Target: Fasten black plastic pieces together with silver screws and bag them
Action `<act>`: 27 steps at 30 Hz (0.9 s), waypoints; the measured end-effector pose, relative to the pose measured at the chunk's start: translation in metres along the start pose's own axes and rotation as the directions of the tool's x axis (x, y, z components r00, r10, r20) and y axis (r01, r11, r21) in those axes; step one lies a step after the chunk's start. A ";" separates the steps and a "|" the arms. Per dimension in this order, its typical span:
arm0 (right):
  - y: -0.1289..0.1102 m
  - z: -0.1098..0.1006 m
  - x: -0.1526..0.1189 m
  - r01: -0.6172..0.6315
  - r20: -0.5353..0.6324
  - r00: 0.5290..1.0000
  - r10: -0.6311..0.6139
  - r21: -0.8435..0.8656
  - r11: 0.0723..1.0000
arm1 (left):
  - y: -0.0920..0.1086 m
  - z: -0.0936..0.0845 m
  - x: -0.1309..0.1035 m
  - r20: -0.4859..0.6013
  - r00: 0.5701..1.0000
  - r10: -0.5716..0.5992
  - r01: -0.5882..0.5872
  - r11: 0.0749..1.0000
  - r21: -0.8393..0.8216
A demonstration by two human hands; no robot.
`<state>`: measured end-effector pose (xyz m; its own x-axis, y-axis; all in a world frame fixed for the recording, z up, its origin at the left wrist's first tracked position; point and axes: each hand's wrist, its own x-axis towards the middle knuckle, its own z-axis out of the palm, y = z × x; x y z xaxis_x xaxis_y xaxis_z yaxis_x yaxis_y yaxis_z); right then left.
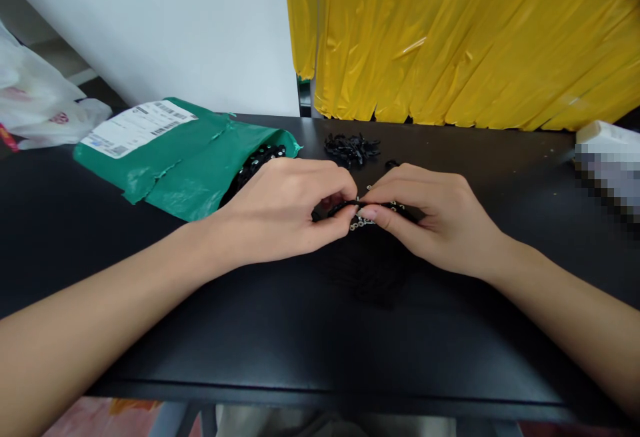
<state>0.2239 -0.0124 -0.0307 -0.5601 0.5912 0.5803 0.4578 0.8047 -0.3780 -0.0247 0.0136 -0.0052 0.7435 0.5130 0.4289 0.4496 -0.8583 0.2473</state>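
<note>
My left hand [310,204] and my right hand [425,210] meet over the black table, thumbs and fingertips pinched close together. Between them runs a thin black cord-like strip [345,206], gripped from both sides; its exact kind is too small to make out. Several small silvery rings [356,225] lie just beneath the fingertips. Beyond my hands is a small heap of shiny black pieces [351,148]. To the left, partly behind my left hand, a green plastic mailing bag [200,157] lies with its mouth toward me, and black pieces with shiny round spots [265,154] show inside.
Dark loose strands [370,277] lie on the black table [300,350] nearer me. Yellow plastic sheeting [450,37] hangs at the back beside a white panel [200,30]. A white plastic bag [45,97] sits far left, and a white-edged, blurred object [610,157] far right.
</note>
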 end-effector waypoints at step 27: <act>-0.002 -0.002 0.002 -0.002 0.014 1.000 0.002 -0.022 1.000 | 0.000 0.001 -0.001 0.019 1.000 -0.016 0.016 1.000 -0.002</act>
<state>0.2236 -0.0131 -0.0276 -0.5688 0.5935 0.5693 0.4736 0.8023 -0.3632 -0.0254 0.0129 -0.0062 0.7454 0.5269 0.4084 0.4607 -0.8499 0.2558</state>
